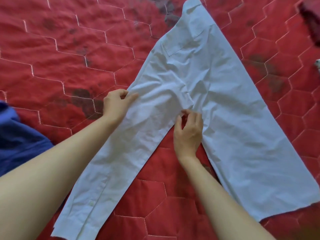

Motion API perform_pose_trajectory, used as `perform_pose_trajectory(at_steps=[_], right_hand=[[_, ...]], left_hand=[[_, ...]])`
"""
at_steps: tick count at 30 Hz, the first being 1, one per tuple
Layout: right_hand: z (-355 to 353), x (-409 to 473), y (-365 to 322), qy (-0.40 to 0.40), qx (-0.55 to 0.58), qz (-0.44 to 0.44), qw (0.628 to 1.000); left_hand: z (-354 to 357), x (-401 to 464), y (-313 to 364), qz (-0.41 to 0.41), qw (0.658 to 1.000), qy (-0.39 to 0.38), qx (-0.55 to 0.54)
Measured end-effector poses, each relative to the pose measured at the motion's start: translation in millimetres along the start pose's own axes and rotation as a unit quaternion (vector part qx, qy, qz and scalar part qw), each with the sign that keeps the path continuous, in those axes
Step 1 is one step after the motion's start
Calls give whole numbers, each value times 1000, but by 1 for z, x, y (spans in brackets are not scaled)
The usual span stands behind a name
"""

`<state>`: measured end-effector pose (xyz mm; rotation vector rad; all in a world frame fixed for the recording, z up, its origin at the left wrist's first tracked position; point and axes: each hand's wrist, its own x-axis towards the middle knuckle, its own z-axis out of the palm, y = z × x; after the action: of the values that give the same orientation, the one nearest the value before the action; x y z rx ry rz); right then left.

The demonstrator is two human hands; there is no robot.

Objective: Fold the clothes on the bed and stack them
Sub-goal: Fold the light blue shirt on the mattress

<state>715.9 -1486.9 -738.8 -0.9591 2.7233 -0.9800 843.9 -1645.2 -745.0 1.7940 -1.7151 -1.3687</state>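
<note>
A pale blue-white shirt [199, 80] lies spread on the red quilted bed [69, 58], its collar end at the top and a chest pocket showing. A sleeve runs down to the lower left, the body down to the lower right. My left hand [117, 104] pinches the shirt's left edge where the sleeve starts. My right hand [188, 130] pinches a crease of cloth at the armpit, between sleeve and body.
A dark blue garment [19, 141] lies bunched at the left edge of the bed. A dark red cloth [311, 19] sits at the top right corner. A small white object [317, 64] peeks in at the right edge.
</note>
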Motion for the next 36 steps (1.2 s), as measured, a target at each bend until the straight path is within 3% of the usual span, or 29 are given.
perform_pose_trajectory(at_steps=[3, 6, 9, 12, 17, 21, 25, 27, 29, 32, 34, 36], right_hand=[[-1, 57, 9, 10, -31, -111, 993], [7, 119, 17, -93, -119, -185, 971], [21, 172, 31, -201, -222, -255, 919], [31, 211, 51, -247, -278, -251, 894], [32, 236, 59, -210, -218, -254, 919], [40, 270, 39, -170, -217, -268, 923], [52, 308, 32, -202, -275, -221, 914], [56, 314, 40, -215, -281, -196, 915], [59, 309, 49, -203, -265, -184, 924], [67, 300, 57, -155, -252, -187, 937], [69, 301, 59, -139, -259, -185, 938], [70, 302, 60, -137, -264, -189, 936]], left_hand=[[23, 21, 27, 13, 1000, 0, -19], [41, 38, 50, 25, 999, 43, 1], [42, 51, 58, 10, 994, 107, 27], [38, 58, 59, -11, 989, 133, 69], [43, 77, 73, -16, 993, 90, 78], [55, 101, 94, -29, 998, 41, -40], [61, 120, 112, -1, 988, 14, -155], [60, 124, 109, 17, 994, 57, -94], [62, 121, 105, 31, 989, 131, 60], [78, 100, 106, 180, 940, 204, 207], [108, 73, 108, 306, 909, 154, 236], [142, 44, 104, 333, 898, 65, 281]])
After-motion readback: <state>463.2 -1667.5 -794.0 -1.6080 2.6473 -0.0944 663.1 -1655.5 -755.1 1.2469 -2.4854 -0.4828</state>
